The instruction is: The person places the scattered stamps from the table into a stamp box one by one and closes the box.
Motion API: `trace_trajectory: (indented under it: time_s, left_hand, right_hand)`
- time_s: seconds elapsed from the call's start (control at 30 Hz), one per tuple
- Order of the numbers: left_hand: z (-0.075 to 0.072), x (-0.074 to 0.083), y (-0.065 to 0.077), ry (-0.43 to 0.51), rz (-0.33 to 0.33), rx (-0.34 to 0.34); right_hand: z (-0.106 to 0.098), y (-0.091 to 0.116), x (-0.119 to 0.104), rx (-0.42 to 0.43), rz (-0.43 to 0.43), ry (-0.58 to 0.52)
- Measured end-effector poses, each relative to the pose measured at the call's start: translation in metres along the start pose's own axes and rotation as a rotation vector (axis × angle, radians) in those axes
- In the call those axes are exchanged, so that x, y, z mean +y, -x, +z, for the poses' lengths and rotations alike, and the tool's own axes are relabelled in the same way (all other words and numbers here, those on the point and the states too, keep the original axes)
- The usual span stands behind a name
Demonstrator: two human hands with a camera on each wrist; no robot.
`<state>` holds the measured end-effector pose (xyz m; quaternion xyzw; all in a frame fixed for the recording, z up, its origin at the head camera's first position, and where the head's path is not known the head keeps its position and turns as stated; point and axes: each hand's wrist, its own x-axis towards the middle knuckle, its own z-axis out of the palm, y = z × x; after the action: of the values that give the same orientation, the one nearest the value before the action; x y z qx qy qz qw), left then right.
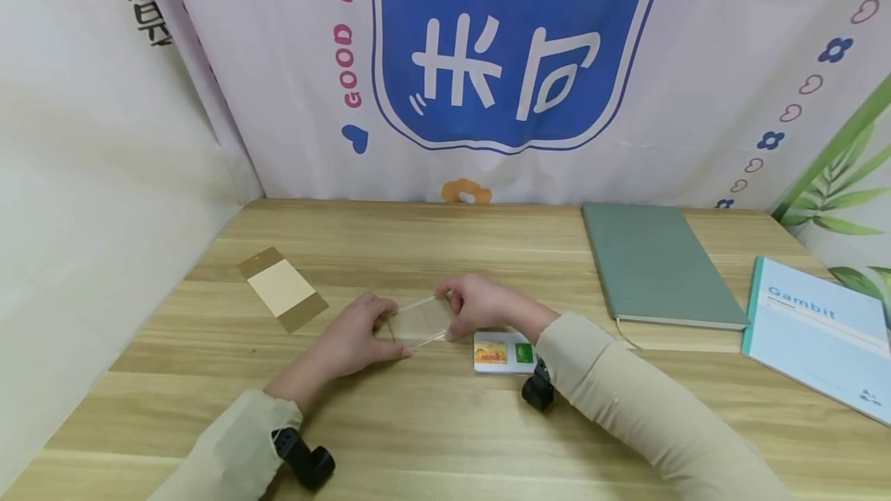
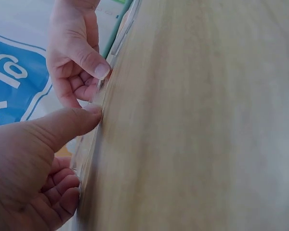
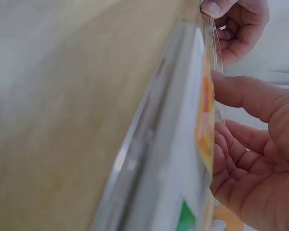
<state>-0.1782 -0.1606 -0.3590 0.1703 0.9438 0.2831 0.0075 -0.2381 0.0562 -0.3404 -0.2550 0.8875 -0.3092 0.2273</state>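
Observation:
A thin, clear rectangular plastic cover [image 1: 421,322] lies low over the table between both hands. My left hand [image 1: 358,335] grips its left end, thumb at the near corner and fingers at the far one. At the opposite end my right hand [image 1: 480,304] holds it the same way, its fingers curled at the edge. Just below the right wrist sits a flat white case [image 1: 490,354] with an orange picture and a green one on top. In the right wrist view this case [image 3: 176,130] shows clear edges in the foreground.
A brown card with a cream middle [image 1: 281,291] lies on the left of the wooden table [image 1: 418,439]. Toward the right are a grey-green notebook [image 1: 661,265] and a light blue Gambit notebook [image 1: 821,339]. A printed curtain [image 1: 299,99] hangs behind the table.

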Motion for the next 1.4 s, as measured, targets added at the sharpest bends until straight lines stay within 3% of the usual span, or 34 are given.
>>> trace_trajectory:
  time_s: [0.43,0.8,1.03,1.4]
  left_hand:
    - [0.001,-0.001,0.001,0.055,0.040,0.093]
    - [0.004,0.005,0.000,0.185,0.219,0.195]
    - [0.006,0.011,0.001,0.287,0.264,0.183]
    - [0.012,0.021,0.003,0.434,0.288,0.118]
  right_hand:
    - [-0.008,0.013,0.001,0.043,-0.078,-0.073]
    - [-0.012,0.041,0.010,0.099,-0.120,-0.244]
    - [-0.010,0.058,0.013,0.147,-0.153,-0.318]
    - [-0.006,0.084,0.019,0.253,-0.124,-0.372]
